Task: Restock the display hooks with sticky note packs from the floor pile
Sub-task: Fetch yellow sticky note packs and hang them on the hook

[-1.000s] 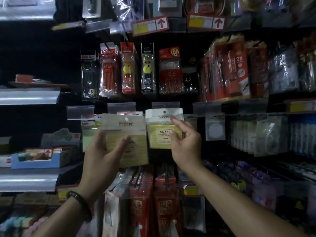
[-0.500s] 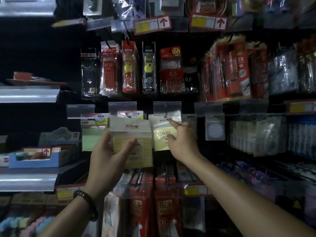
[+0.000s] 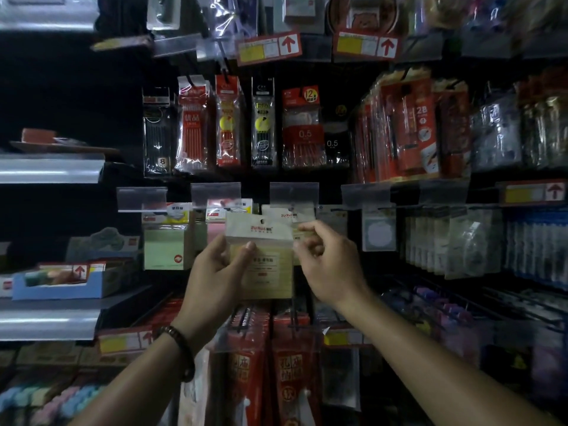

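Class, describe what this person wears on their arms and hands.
The left hand has a dark beaded bracelet round its wrist. The right hand shows no ring, watch or glove. Both forearms are bare, with no sleeves in view.

Light: dim, wall mostly in shadow.
Glare: pale sheen on the metal shelf edges at left, glints on cellophane packs.
Corners: dark, lines bending outward.
Focus: soft, print barely legible.

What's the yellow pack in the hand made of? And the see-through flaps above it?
The sticky note pack in the left hand looks like yellow paper in a thin, shiny clear plastic bag. The bag's edge glints, and its whitish top may be card. The see-through flaps look like stiff clear plastic, with pale reflections.
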The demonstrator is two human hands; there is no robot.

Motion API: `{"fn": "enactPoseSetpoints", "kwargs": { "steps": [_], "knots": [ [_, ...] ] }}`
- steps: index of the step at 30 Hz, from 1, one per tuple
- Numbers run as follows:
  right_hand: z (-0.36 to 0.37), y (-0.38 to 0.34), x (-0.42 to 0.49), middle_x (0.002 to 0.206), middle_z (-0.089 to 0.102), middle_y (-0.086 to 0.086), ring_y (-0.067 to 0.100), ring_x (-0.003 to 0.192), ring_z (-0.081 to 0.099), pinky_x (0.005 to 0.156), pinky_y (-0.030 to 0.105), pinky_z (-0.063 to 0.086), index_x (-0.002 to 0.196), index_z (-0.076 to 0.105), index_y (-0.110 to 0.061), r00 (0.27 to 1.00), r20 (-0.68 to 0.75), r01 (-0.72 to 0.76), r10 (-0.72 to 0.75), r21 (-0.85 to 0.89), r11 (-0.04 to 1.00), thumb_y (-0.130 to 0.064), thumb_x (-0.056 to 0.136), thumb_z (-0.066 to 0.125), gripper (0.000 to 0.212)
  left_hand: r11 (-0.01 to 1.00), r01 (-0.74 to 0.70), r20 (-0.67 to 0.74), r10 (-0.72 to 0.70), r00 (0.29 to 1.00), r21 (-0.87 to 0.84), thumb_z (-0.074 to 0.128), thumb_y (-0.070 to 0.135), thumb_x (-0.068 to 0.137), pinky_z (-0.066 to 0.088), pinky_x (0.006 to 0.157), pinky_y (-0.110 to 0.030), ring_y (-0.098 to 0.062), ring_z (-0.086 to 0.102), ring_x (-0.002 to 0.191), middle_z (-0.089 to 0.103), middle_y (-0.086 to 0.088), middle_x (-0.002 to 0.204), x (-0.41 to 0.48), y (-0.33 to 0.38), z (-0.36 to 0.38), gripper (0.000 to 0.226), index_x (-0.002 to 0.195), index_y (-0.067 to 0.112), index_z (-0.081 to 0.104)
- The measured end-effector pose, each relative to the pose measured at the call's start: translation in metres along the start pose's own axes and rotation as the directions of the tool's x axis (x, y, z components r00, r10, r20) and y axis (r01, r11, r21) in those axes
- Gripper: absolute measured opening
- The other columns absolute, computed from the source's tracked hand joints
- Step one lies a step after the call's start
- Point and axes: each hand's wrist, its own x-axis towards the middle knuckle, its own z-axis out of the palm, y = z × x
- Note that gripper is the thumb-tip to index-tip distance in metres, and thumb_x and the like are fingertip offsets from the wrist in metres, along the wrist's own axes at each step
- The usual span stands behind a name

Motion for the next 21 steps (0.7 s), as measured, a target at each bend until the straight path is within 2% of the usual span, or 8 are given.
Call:
{"fn": "enactPoseSetpoints", "kwargs": {
  "steps": [1,3,7,10,12,15,18,21],
  "knots": [
    [0.001,-0.001,-0.005,0.097,0.069,-0.009,0.007,0.086,0.07,0.072,0.027,0.062,0.131,0.067,-0.03,1.0,0.003,0.01,-0.011,0.147,0.989,-0.027,0.101,0.072,0.03,1.0,0.002,0.009,-0.001,1.0,-0.014,0.062,0.027,0.105,0.067,0.077,-0.043,-0.02,0.079,0.1,0.08,0.0,0.111,0.0,0.001,0.004,0.02,0.124,0.023,0.068],
    [0.005,0.002,-0.012,0.104,0.07,-0.006,0.009,0.093,0.074,0.074,0.027,0.065,0.132,0.066,-0.035,0.999,0.046,-0.008,-0.007,0.329,0.944,-0.018,0.097,0.078,0.041,1.0,-0.003,0.04,0.004,0.999,-0.03,0.061,0.025,0.106,0.067,0.076,-0.039,-0.018,0.08,0.099,0.08,0.001,0.111,0.0,0.001,0.012,0.022,0.127,0.024,0.068],
    [0.009,0.011,-0.013,0.125,0.075,-0.004,0.01,0.11,0.076,0.087,0.032,0.066,0.124,0.073,-0.036,0.995,0.044,-0.096,0.085,0.495,0.863,-0.003,0.094,0.08,0.045,0.999,-0.022,0.049,0.024,0.999,-0.03,0.064,0.022,0.105,0.066,0.076,-0.032,-0.015,0.079,0.101,0.08,0.002,0.114,0.007,-0.003,0.023,0.026,0.13,0.024,0.067],
    [0.009,0.016,-0.01,0.124,0.07,-0.016,0.006,0.116,0.072,0.095,0.032,0.064,0.13,0.074,-0.03,0.995,-0.063,-0.038,0.075,0.458,0.888,-0.003,0.095,0.078,0.045,0.988,-0.127,-0.074,0.133,0.988,0.083,0.072,0.018,0.099,0.066,0.081,-0.035,-0.014,0.078,0.101,0.08,-0.002,0.109,0.014,-0.011,0.025,0.034,0.131,0.026,0.062],
    [0.008,0.018,-0.008,0.118,0.068,-0.021,0.007,0.114,0.072,0.096,0.034,0.063,0.131,0.075,-0.027,0.989,-0.143,0.023,0.041,0.415,0.909,-0.004,0.094,0.079,0.044,0.974,-0.193,-0.103,0.206,0.973,0.122,0.074,0.013,0.098,0.065,0.079,-0.028,-0.01,0.077,0.101,0.077,-0.003,0.109,0.014,-0.013,0.028,0.036,0.127,0.023,0.055],
    [0.007,0.019,-0.003,0.113,0.066,-0.019,0.01,0.109,0.071,0.092,0.034,0.064,0.13,0.075,-0.027,0.971,-0.24,0.096,-0.009,0.353,0.931,-0.003,0.094,0.08,0.044,0.946,-0.268,-0.114,0.291,0.95,0.185,0.071,0.008,0.1,0.06,0.071,-0.015,0.001,0.075,0.097,0.074,0.003,0.11,0.014,-0.01,0.031,0.031,0.12,0.02,0.051],
    [0.007,0.019,0.003,0.114,0.065,-0.016,0.009,0.11,0.069,0.091,0.032,0.064,0.133,0.073,-0.024,0.966,-0.255,0.115,-0.036,0.302,0.946,-0.005,0.094,0.08,0.044,0.885,-0.327,-0.045,0.361,0.932,0.331,0.069,0.012,0.101,0.058,0.071,-0.011,0.008,0.071,0.097,0.071,0.011,0.11,0.019,-0.008,0.03,0.032,0.128,0.027,0.059],
    [0.008,0.021,0.011,0.115,0.065,-0.015,0.007,0.108,0.067,0.091,0.032,0.063,0.136,0.072,-0.021,0.963,-0.259,0.129,-0.071,0.217,0.968,-0.006,0.094,0.08,0.045,0.786,-0.362,0.052,0.39,0.919,0.501,0.068,0.011,0.101,0.058,0.077,-0.01,0.014,0.067,0.095,0.068,0.019,0.104,0.026,-0.009,0.029,0.05,0.143,0.038,0.063]
  ]
}}
